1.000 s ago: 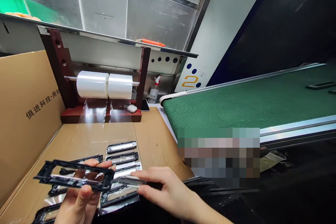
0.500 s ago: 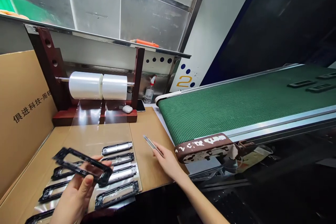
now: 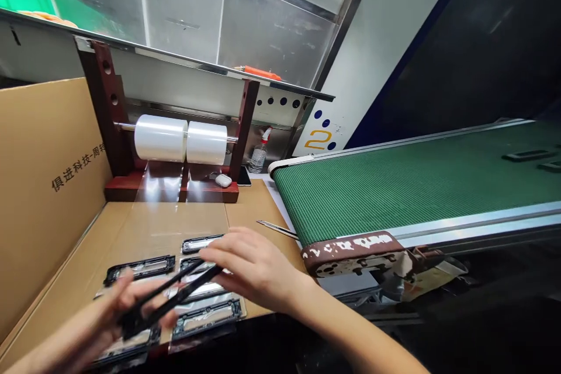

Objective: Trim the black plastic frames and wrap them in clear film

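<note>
My left hand (image 3: pixel 99 327) and my right hand (image 3: pixel 252 266) both grip a long black plastic frame (image 3: pixel 169 298), held edge-on above the cardboard; the left holds its near end, the right its far end. Under it lie several more black frames (image 3: pixel 140 267) on clear film (image 3: pixel 162 228) spread over the cardboard sheet (image 3: pixel 258 204). A pair of metal tweezers (image 3: pixel 277 229) rests on the cardboard beside the conveyor, just beyond my right hand.
Two white film rolls (image 3: pixel 180 140) hang on a dark red wooden stand (image 3: pixel 243 128) at the back. A green conveyor belt (image 3: pixel 416 178) runs off to the right with black frames on it. A cardboard wall (image 3: pixel 44 187) stands left. A spray bottle (image 3: pixel 259 155) and earbud case (image 3: pixel 223 180) sit behind.
My right hand has put the tweezers down by the conveyor and come back left to grip the frame's far end. The frame turned from flat to edge-on.
</note>
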`<state>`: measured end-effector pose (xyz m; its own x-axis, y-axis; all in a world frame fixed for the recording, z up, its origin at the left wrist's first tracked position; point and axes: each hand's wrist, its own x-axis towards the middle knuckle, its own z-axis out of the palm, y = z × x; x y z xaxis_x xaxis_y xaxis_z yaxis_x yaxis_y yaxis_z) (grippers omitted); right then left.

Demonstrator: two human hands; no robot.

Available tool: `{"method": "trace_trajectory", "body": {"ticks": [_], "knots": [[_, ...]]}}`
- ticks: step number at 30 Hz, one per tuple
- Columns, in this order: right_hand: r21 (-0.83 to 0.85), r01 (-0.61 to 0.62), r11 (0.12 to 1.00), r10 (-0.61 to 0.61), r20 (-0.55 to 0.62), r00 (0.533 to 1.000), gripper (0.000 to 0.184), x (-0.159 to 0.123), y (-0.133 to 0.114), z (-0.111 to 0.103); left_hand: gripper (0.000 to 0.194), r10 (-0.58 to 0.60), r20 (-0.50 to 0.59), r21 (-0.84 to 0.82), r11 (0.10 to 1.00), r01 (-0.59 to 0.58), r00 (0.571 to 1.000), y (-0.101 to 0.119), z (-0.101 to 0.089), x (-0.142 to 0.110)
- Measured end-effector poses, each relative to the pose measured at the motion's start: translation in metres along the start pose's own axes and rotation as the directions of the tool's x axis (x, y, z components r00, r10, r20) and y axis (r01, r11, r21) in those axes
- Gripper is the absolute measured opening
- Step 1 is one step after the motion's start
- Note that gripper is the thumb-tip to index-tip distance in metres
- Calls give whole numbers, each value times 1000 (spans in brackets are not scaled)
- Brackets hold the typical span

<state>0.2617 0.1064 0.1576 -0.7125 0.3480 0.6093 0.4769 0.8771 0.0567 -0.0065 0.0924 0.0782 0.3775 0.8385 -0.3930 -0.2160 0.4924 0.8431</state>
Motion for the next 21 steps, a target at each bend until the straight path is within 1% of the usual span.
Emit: {"method": "trace_trajectory", "body": {"ticks": [1,2,3,4,5,6,7,8,10,12,14,16,18,19,21], "knots": [[-27,-38,999,37,-38,999,24,2,0,-3,72,8,-43,-25,1000,-9,999,8,-14,6],[-48,-70,996,67,-72,995,25,3,0,-7,75,78,-111,-7,997,-80,991,15,-28,14],[-64,-94,993,88,-95,992,26,4,-1,-9,74,163,-200,41,987,-158,966,22,-42,22],[-78,-114,990,105,-112,988,26,5,-1,-12,71,257,-287,91,966,-241,923,26,-54,31],[-89,-131,987,119,-127,985,27,7,-1,-14,67,295,-347,118,955,-271,890,29,-65,39],[-97,-144,985,130,-140,982,26,9,-1,-15,65,312,-393,136,950,-281,865,30,-73,48],[-102,-157,982,141,-150,979,26,12,-1,-16,63,307,-423,137,952,-275,853,30,-80,55],[-105,-168,980,150,-155,976,26,15,-1,-16,64,285,-437,130,959,-254,853,30,-84,62],[-113,-175,978,157,-158,975,26,20,-1,-17,70,250,-448,121,968,-220,858,29,-90,72],[-127,-181,975,161,-152,975,27,24,0,-18,80,212,-432,106,977,-184,877,29,-93,79],[-131,-187,974,167,-149,975,27,26,0,-16,88,169,-378,82,985,-148,910,29,-95,83],[-106,-201,974,184,-149,972,27,27,1,-9,90,129,-309,58,992,-116,942,30,-99,86],[-38,-234,972,226,-149,963,27,25,4,10,88,96,-249,44,995,-88,964,30,-103,88],[7,-257,966,255,-141,957,27,23,6,23,87,83,-230,43,996,-75,970,31,-105,88],[92,-317,944,325,-100,940,29,17,11,57,85,62,-204,49,997,-53,977,32,-109,88]]}}
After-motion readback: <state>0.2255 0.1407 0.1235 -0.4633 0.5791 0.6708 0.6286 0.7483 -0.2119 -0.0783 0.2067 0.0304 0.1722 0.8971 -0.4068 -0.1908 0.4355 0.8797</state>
